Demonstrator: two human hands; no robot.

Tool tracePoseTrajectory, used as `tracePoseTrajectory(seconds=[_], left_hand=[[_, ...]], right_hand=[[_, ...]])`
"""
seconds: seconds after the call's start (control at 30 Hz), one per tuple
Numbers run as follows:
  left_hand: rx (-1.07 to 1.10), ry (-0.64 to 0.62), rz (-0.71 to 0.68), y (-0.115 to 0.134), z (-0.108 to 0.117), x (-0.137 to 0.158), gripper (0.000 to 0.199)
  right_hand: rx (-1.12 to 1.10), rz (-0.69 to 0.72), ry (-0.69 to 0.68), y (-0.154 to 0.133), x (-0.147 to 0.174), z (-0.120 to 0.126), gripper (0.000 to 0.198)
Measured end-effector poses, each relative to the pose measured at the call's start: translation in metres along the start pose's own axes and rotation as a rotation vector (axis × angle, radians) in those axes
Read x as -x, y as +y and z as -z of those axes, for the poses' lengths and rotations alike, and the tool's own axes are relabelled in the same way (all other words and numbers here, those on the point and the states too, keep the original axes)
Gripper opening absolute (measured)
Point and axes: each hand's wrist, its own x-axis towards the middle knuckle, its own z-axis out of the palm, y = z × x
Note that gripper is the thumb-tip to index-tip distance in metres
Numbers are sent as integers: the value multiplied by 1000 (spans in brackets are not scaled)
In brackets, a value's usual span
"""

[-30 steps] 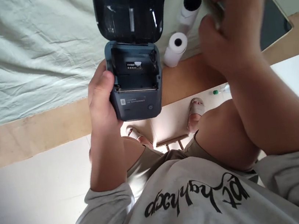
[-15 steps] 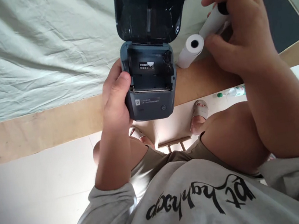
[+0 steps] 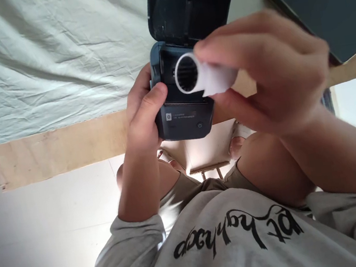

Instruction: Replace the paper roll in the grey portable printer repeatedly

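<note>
My left hand (image 3: 144,109) grips the left side of a dark blue-grey portable printer (image 3: 181,124), thumb on top near its inner bay. The printer's black lid (image 3: 191,7) stands swung open away from me. My right hand (image 3: 264,68) pinches a white paper roll (image 3: 218,77) between thumb and fingers. The roll is tilted, its hollow dark core facing me and the left, and a loose paper edge shows below it. It is over the right part of the bay and hides much of it; whether it touches the printer I cannot tell.
A pale green cloth (image 3: 55,62) covers the wooden table (image 3: 57,148). A dark flat tablet-like device (image 3: 321,2) lies at the right. Below the table's edge are my legs, the light tiled floor (image 3: 59,207) and a small wooden stool-like frame (image 3: 209,167).
My right hand has moved left from beside the table's paper rolls to over the printer, carrying one roll. The other roll is now out of sight. The printer has shifted slightly right.
</note>
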Motion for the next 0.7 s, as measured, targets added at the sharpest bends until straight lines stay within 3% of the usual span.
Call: tracePoseTrajectory(seconds=[0.07,0.1,0.2,0.3,0.47,0.53,0.6,0.63,0.7], left_hand=[[-6,-23,-5,0,1,-1,28],[-16,-32,2,0,2,-1,29],[-49,-16,24,-1,3,0,31],[-28,-11,6,1,3,1,32],[4,-11,101,11,1,5,19],[-36,-34,96,7,5,4,21],[-67,-94,-21,-4,12,3,35],[-86,-96,-73,-10,16,2,43],[-85,-120,-121,-20,23,-1,61]], right_hand=[[156,204,8,-6,1,-6,36],[246,223,17,-8,1,-8,35],[372,49,-6,-9,-3,-11,26],[316,67,-18,-9,-7,-14,14],[352,238,146,-11,-3,-20,16],[340,342,95,-9,-2,-21,12],[271,441,18,-6,-1,-19,13],[212,413,3,-4,-1,-17,17],[77,158,33,0,-1,-12,31]])
